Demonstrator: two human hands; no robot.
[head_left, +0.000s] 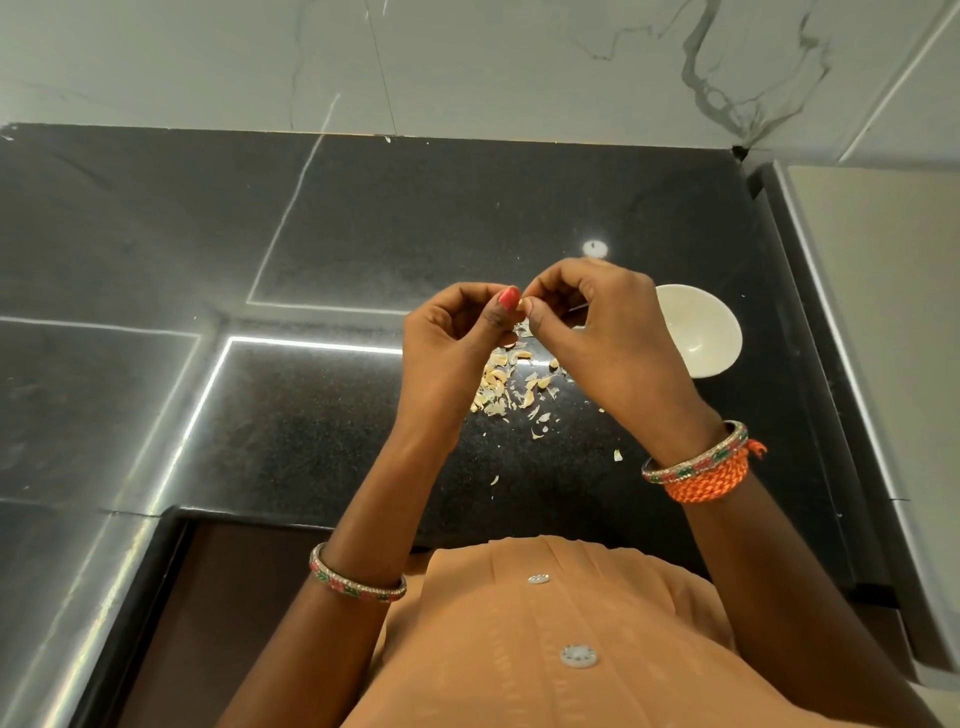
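Both hands are meeting above the counter (363, 234), and the work in hand looks like peeling garlic. The left hand (447, 338) is pinching a clove (524, 303) between thumb and curled forefinger. The right hand (597, 322) is pinching the same clove from its three o'clock side, with its fingers curled in and its thumb tip pressing close to the left thumb's red nail. Only a pale sliver of the clove is showing between the thumb tips, so I cannot tell whether the skin is splitting.

The clove is hanging in the air over the pile (498, 384) of cloves and skins, which is lying at six o'clock from the fingertips. The bowl (701, 332) is sitting at three o'clock from the hands, partly behind the right one.

To do this step well, I judge that the left hand should be doing the holding and the right the stripping. That means catching the skin's edge with a nail at the clove's tip and drawing it off toward three o'clock, while the left thumb is rolling the clove to offer fresh skin. The pinch is probably best kept light, since a bare clove is likely to be slippery and could shoot out. Working over the pile is sensible, since falling skins are then landing there and not in the bowl.
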